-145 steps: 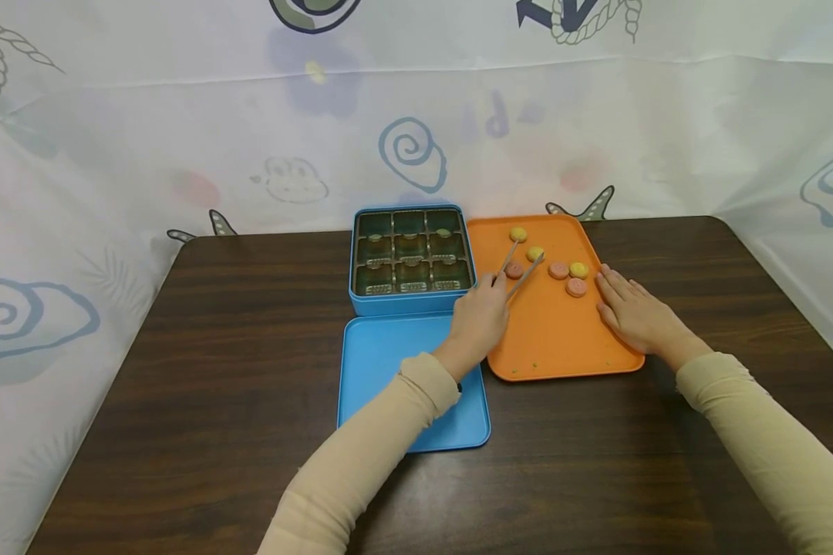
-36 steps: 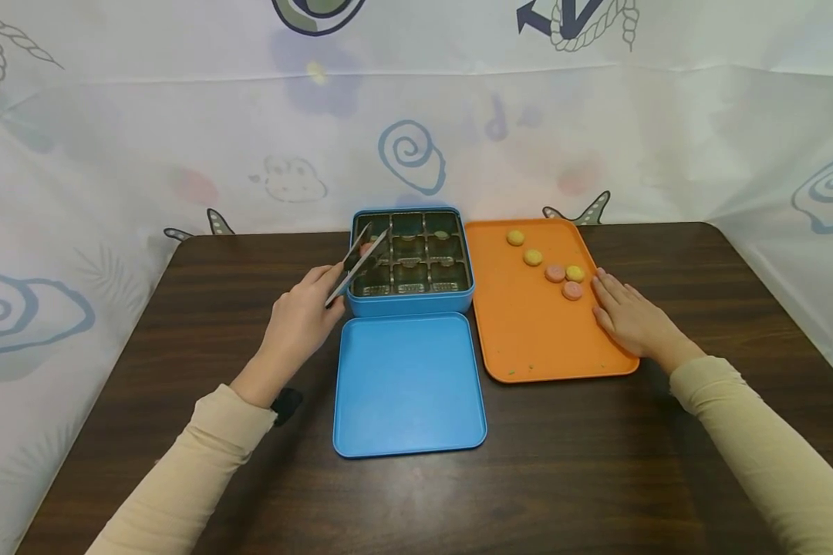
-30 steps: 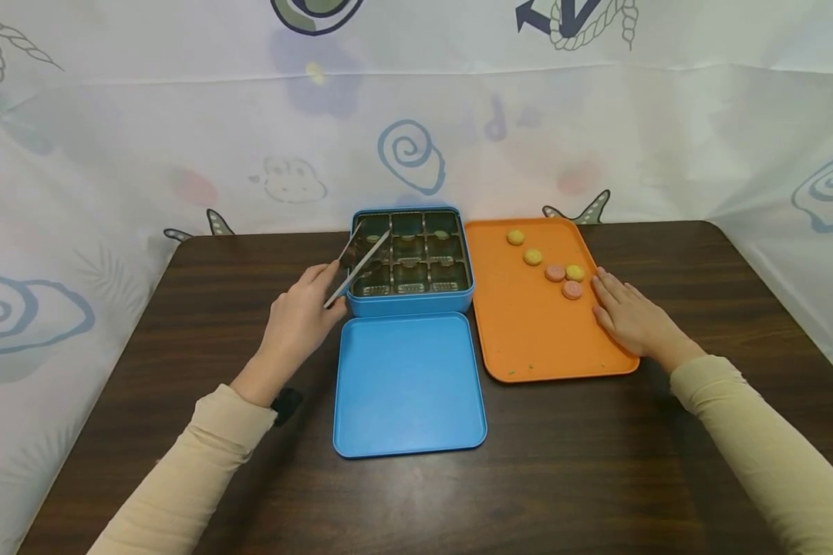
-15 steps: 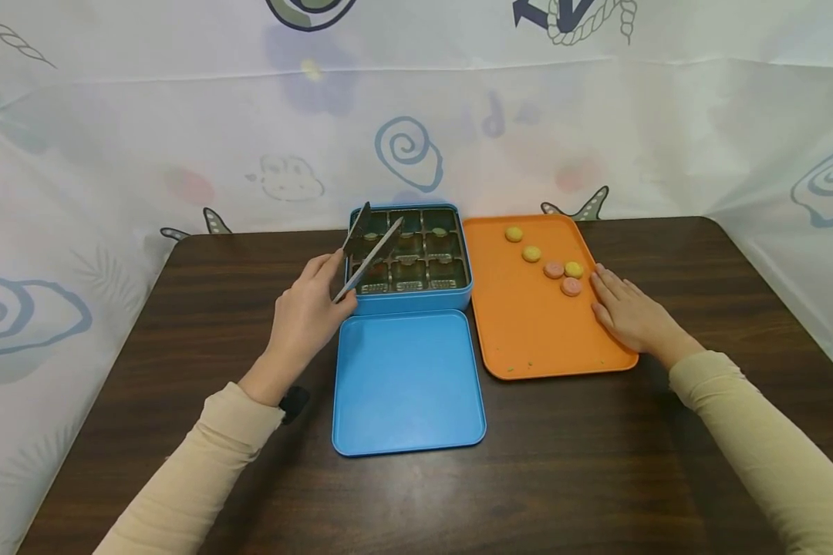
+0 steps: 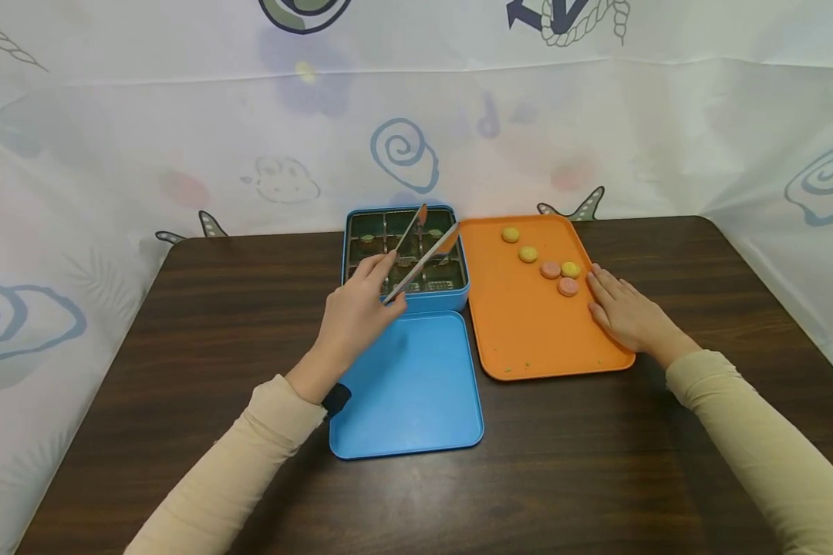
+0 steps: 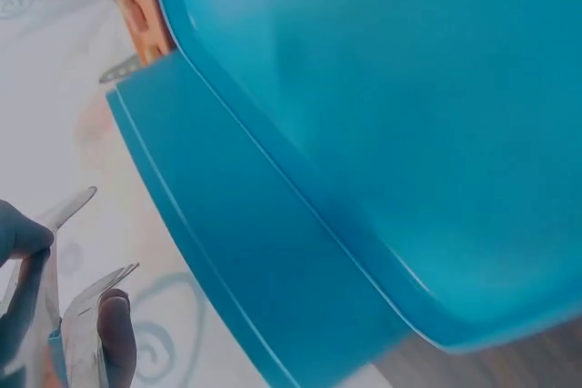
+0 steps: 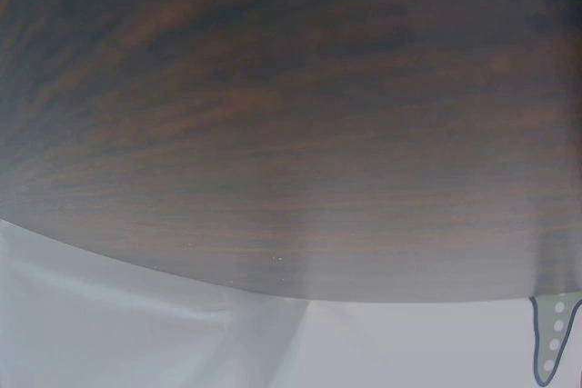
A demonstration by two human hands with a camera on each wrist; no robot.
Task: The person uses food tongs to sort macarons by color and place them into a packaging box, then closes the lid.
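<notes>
My left hand (image 5: 357, 312) grips metal tongs (image 5: 422, 264) that stand spread, with nothing between their tips. The tongs reach over the blue box (image 5: 436, 301), whose dark insert is split into several compartments; hand and tongs hide part of it. In the left wrist view, thumb and finger hold the two arms of the tongs (image 6: 84, 338). My right hand (image 5: 628, 312) rests flat at the right edge of the orange tray (image 5: 541, 339), fingers straight. On that tray lie three small yellow round cookies (image 5: 510, 234) and two pink round cookies (image 5: 550, 270).
A shallow blue lid (image 5: 423, 401) lies in front of the box, partly under my left forearm. All stand on a dark wooden table (image 5: 562, 455), also in the right wrist view. A patterned white cloth (image 5: 500, 162) hangs behind. A few green crumbs dot the tray.
My left hand took a pink cookie from the tray with the tongs to the box's left side and let it go there. The emptied tongs have since risen and swung right. My right hand stays put.
</notes>
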